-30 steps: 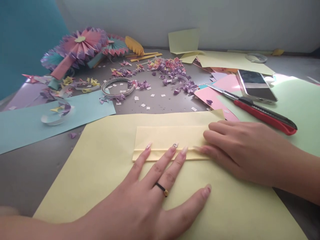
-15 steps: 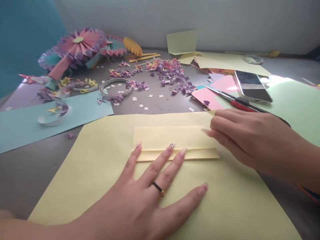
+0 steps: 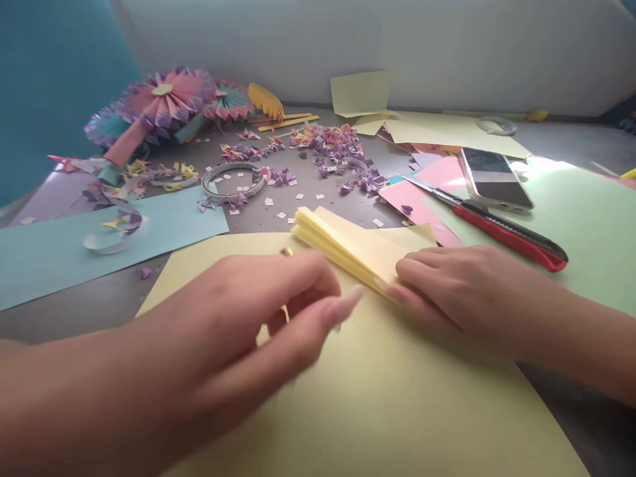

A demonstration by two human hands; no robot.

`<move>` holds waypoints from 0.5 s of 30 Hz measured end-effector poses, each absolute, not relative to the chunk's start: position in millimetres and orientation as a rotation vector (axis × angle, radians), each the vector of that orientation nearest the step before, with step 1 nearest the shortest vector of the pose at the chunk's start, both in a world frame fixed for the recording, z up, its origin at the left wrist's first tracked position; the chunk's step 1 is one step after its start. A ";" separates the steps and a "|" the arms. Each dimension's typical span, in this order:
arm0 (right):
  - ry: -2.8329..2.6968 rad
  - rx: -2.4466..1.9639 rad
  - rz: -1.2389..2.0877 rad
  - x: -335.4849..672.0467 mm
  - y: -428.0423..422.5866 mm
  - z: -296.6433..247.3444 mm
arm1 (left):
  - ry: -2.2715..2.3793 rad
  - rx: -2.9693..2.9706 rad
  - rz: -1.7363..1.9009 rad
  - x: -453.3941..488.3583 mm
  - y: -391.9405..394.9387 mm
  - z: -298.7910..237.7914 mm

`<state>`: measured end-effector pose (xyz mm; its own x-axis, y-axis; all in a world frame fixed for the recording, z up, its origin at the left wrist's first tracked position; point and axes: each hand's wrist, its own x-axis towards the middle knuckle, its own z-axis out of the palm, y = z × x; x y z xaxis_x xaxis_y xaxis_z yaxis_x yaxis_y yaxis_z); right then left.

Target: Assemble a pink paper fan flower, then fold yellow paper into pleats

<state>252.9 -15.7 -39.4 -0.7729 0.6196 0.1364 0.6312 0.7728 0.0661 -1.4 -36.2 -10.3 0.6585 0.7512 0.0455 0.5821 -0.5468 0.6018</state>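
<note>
A pleated strip of pale yellow paper (image 3: 355, 242) slants across a large yellow sheet (image 3: 397, 397), its layered folds showing at the far left end. My right hand (image 3: 447, 285) grips the strip's near right end, thumb in front and fingers over the top. Just left of the strip, my left hand (image 3: 248, 324) hovers with loosely curled fingers and its thumb stretched out. Nothing shows in it, and its fingertips are partly hidden and a little blurred. A ring (image 3: 287, 252) is visible on one finger.
A red-and-black utility knife (image 3: 511, 232) and a phone (image 3: 497, 179) lie at right on coloured paper. Behind are a tape roll (image 3: 233, 182), a heap of small folded paper pieces (image 3: 330, 142) and pleated paper rosettes (image 3: 163, 99). Blue paper (image 3: 169, 218) lies at left.
The pleated strip has gone from lying flat and level to being lifted and slanted, its left end pointing away. My left hand has come off it and curled; my right hand now grips its end.
</note>
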 end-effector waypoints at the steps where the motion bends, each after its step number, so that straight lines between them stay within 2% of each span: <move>1: -2.820 -1.037 -0.128 251.6 -16.5 -38.5 | 1.042 1.998 0.269 0.9 -31.6 -11.2; 3: -2.743 -1.054 -0.071 248.5 -18.8 -37.7 | 1.002 1.428 0.105 6.6 -22.9 -17.0; 6: -2.638 -1.030 0.022 243.1 -23.8 -38.2 | 0.953 1.069 0.134 13.6 -14.1 -26.6; 15: -2.663 -0.863 0.051 226.3 -34.4 -40.2 | 1.005 1.423 0.306 21.9 -19.4 -21.7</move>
<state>226.3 -34.4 -40.2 -0.7576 0.5756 0.3077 0.5634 0.8148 -0.1367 21.9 -19.4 -21.7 0.5782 0.7165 -0.3904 0.3773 0.1895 0.9065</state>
